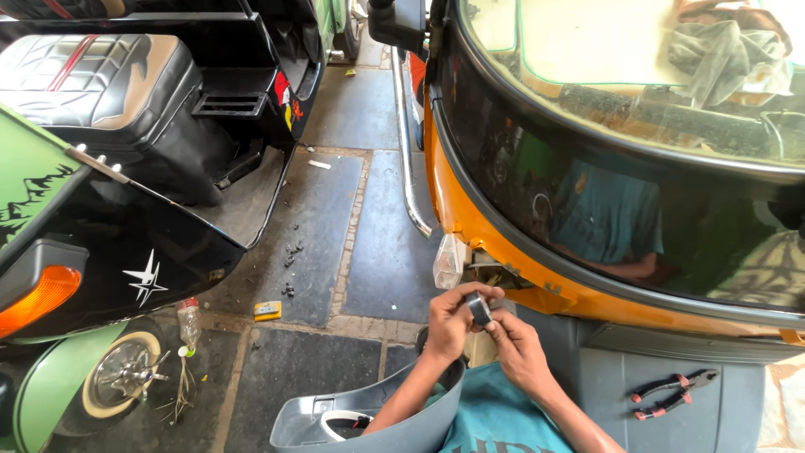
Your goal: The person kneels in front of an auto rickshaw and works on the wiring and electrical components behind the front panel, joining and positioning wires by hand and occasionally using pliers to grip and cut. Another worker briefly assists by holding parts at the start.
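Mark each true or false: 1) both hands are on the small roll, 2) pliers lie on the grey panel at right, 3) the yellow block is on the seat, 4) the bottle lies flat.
1. Both hands, left and right, hold the small roll. True.
2. Pliers lie on the grey panel. True.
3. The yellow block is on the seat. False: it lies on the floor.
4. The bottle lies flat. False: it stands upright by the wheel.

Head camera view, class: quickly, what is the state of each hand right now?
Left hand: closed, pinching a small roll of black tape.
Right hand: fingers curled at the same roll, touching it; a full grip cannot be told.
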A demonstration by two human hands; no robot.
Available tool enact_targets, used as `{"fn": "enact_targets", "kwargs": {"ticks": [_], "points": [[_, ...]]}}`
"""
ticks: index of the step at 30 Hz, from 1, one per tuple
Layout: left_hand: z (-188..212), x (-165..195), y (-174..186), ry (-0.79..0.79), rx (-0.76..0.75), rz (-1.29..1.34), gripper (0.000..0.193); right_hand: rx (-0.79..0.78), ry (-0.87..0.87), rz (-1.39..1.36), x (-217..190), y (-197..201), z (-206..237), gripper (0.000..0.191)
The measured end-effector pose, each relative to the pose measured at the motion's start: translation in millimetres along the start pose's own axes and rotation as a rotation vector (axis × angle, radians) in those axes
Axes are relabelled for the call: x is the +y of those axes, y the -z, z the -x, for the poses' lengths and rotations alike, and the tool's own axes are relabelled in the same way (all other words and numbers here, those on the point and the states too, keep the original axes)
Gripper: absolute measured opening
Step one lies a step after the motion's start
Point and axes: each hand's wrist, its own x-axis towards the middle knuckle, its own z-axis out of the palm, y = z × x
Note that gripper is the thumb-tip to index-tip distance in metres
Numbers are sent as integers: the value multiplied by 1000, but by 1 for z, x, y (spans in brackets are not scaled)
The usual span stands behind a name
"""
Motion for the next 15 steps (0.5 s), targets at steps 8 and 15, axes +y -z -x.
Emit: {"fn": "enact_targets", "kwargs": {"ticks": [8, 15], "points": [[-8, -21, -6, 218, 454, 593, 57, -223, -153, 241, -2, 4, 5, 23], [3, -45, -8, 156, 444, 359, 64, -247, -243, 176, -30, 10, 30, 25]]}}
